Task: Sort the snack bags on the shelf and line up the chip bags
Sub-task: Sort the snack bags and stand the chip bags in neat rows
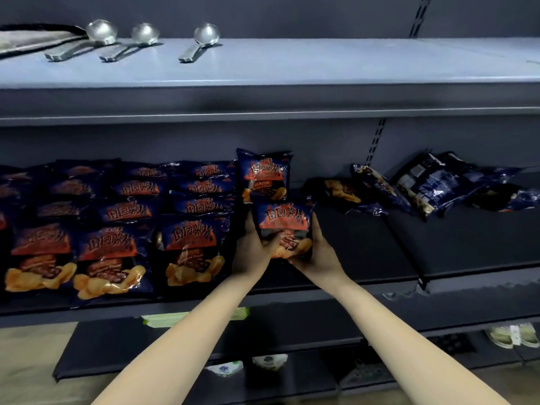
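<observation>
Hands: left hand [253, 252] and right hand [319, 254] each curl round a lower side of the same bag, with the left thumb across its front; neither holds anything else.
Held bag: small dark blue foil chip bag with an orange flame label [285, 225], upright with its face to the front, over the bare stretch of the dark grey metal middle shelf [365, 247], just right of the lined rows.
Step, as I judge it: setting this bag down as the next one in a new column.
Grip advice: squeeze lightly, since the puffed foil probably slips and the chips crush; keep both sides supported until the base sits flat.
Placement advice: keep the label facing front and line the bag up with the nearest bag of the neighbouring column [190, 249].
Standing bag: matching blue chip bag [264, 176], upright just behind; the held bag overlaps its lower edge, and I cannot tell whether they touch. Avoid knocking it backwards.
Lined rows: overlapping matching chip bags [117, 229] on the left, faces up.
Loose bags: tumbled blue bags [344, 194] at the far right, one lying back side up [432, 182]; these remain unsorted.
Top shelf: three shiny metal ladles [201, 39], well clear of the work.
</observation>
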`<state>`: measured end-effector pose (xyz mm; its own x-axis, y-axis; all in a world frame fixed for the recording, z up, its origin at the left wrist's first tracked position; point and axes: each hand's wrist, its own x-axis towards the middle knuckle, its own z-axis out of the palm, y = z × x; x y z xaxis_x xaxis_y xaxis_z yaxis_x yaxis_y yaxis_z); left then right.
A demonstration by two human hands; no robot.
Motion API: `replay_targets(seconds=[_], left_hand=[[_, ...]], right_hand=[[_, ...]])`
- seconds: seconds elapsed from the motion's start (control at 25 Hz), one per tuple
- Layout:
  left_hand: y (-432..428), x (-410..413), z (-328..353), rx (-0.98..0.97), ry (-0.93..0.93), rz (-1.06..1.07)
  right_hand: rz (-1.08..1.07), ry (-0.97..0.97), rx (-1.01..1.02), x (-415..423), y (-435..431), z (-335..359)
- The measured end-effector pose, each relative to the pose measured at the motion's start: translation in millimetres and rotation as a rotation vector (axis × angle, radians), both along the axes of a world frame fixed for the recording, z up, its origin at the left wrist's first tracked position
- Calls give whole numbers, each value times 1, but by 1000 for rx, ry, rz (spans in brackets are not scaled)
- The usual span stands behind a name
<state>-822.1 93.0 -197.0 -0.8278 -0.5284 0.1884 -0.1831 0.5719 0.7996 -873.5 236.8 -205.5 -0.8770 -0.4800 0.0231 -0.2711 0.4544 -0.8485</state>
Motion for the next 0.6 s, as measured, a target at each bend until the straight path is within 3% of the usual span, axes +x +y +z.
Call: replay_targets(seconds=[0.16,0.32,0.6], left_hand=[[5,0,-17,-92,9,2],[0,-6,-26,-28,5,-8],[-3,-4,-28,-167,-18,-46]], right_hand=[[-88,34,-19,2,-1,-3],[-161,93,-39,4,-4,-10],[-184,104,25,-5,-31,-11]])
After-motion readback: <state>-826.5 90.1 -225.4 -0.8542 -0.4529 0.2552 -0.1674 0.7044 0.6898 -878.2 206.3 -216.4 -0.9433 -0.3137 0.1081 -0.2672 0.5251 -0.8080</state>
